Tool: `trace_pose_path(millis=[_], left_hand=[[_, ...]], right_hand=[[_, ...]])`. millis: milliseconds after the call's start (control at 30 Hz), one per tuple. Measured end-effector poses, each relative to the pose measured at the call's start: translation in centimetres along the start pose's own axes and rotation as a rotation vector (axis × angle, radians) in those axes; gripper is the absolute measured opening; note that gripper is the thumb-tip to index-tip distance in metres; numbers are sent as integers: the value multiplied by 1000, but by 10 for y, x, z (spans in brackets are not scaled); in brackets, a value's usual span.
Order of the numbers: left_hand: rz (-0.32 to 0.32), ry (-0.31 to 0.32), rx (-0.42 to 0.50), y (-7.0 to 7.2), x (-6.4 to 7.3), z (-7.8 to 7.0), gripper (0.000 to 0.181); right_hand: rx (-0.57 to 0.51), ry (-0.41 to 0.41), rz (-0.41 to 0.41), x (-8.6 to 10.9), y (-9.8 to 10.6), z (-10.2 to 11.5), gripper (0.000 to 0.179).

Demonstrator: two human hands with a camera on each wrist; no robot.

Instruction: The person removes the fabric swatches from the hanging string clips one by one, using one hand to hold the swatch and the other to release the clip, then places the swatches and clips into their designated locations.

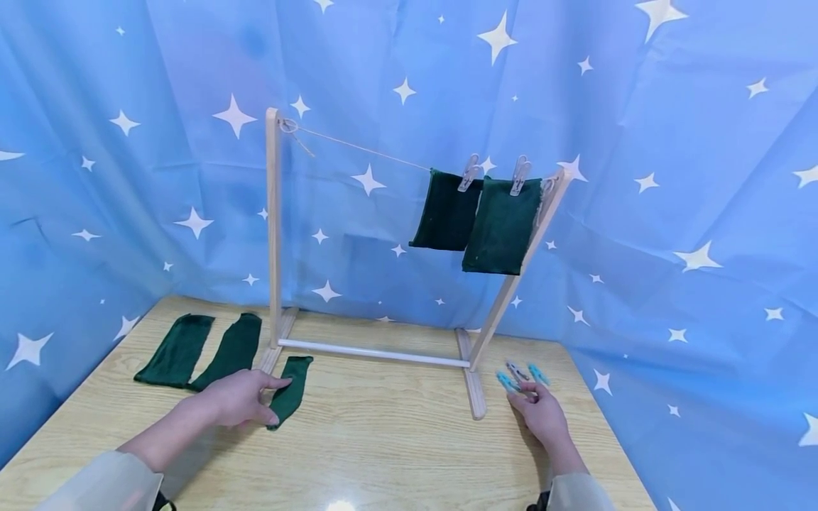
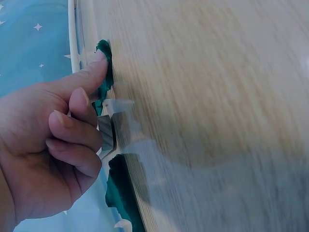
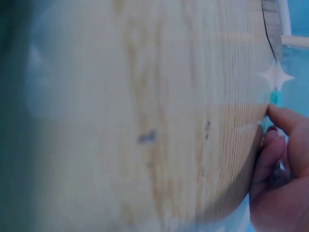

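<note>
So our left hand (image 1: pixel 239 399) is down at a small green cloth (image 1: pixel 292 394) lying on the wooden bench (image 1: pixel 396 447), just in front of the left foot of the drying stand (image 1: pixel 273 227). Thumb and forefinger are spread apart on the cloth, and the left wrist view shows the other fingers folded in. We honestly can't tell if that's a proper pinch or just contact.

Our right hand (image 1: pixel 544 415) is over on the other side, fingertips right at a blue peg (image 1: pixel 508 382), thumb and forefinger only a little apart. Can't tell whether we've got hold of it, since the fingers hide part of it and the right wrist view barely shows it. Just beyond it are a greyish peg (image 1: pixel 516 370) and a second blue peg (image 1: pixel 538 374).

Up on the string (image 1: pixel 364 147), two dark green cloths (image 1: pixel 447 220) hang side by side at the right end, a pale clip (image 1: pixel 469 174) on each. Two more green pieces (image 1: pixel 179 351) lie at the far left of the bench, the nearer one partly behind our left hand. Blue starry curtain (image 1: pixel 383 42) behind it all.
</note>
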State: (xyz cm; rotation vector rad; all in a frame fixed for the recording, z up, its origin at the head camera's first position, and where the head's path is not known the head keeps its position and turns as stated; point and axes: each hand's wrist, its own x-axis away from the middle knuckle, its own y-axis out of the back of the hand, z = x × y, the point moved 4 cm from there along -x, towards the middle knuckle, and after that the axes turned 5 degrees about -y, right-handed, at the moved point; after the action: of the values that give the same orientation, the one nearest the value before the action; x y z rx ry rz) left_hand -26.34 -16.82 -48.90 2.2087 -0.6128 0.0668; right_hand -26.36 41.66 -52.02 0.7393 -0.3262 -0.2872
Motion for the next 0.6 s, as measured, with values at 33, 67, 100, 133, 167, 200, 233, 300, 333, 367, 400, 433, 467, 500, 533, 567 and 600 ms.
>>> trace_pose_path(millis=[33, 67, 100, 133, 167, 200, 233, 300, 333, 367, 400, 433, 467, 500, 533, 567, 600], left_hand=[[2, 0, 4, 0, 0, 0, 74], [5, 2, 7, 0, 0, 1, 73], [8, 2, 12, 0, 0, 1, 73], [14, -7, 15, 0, 0, 1, 73], [18, -9, 19, 0, 0, 1, 73], [23, -9, 24, 0, 0, 1, 74], [26, -9, 30, 0, 0, 1, 73], [36, -29, 29, 1, 0, 1, 74], [38, -32, 27, 1, 1, 0, 74], [36, -28, 27, 1, 1, 0, 74], [35, -34, 23, 2, 1, 0, 73], [35, -45, 17, 2, 1, 0, 73], [33, -54, 11, 3, 1, -1, 73], [31, -59, 8, 3, 1, -1, 73], [28, -64, 9, 3, 2, -1, 72], [28, -76, 10, 4, 2, -2, 72], [32, -88, 11, 4, 2, -2, 72]], right_hand=[[2, -1, -1, 0, 0, 0, 56], [2, -2, -2, 1, 0, 1, 56], [0, -5, -1, 1, -1, 1, 56], [0, -7, -2, 1, -1, 1, 56], [-3, -5, -1, 1, -1, 1, 56], [-5, -6, -2, 0, -1, 0, 56], [-6, -7, -2, -1, -1, 0, 55], [-9, -6, -2, -1, -2, -1, 55], [-9, -4, -3, -1, -2, -1, 54], [-10, -4, -3, -1, -2, -1, 54], [-9, -6, -4, -2, -2, -2, 54], [-10, -4, -5, -2, -2, -2, 53], [-11, -3, -5, -1, -2, -1, 54], [-12, -1, -6, 0, -2, -1, 54], [-13, 1, -7, 0, -1, -1, 54], [-13, 0, -8, 0, -1, -1, 54], [-10, 0, -9, 1, 0, -1, 54]])
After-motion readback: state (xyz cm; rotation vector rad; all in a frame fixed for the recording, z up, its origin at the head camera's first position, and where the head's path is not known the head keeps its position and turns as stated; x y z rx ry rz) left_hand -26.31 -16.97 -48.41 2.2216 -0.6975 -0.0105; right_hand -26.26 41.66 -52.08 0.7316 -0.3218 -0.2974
